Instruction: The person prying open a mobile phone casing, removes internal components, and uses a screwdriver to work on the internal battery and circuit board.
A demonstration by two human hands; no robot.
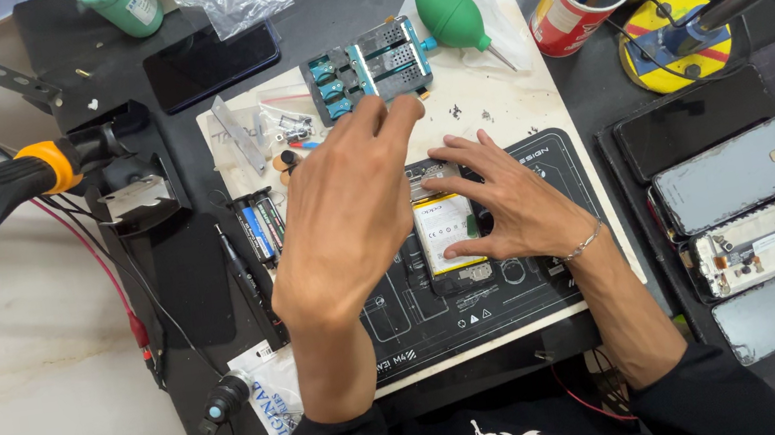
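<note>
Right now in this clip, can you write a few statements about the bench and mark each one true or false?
1. The right hand rests on the opened phone. True.
2. The left hand grips the green air blower. False: the blower lies untouched on the mat.
3. A red can holds tools. True.
4. The opened phone lies on the white floor. False: it lies on the mat.
5. The right wrist wears a bracelet. True.

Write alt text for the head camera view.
Two bare hands work over an opened phone on a dark repair mat: the right hand presses on it, the left hand hovers above. A green air blower lies behind.
</note>
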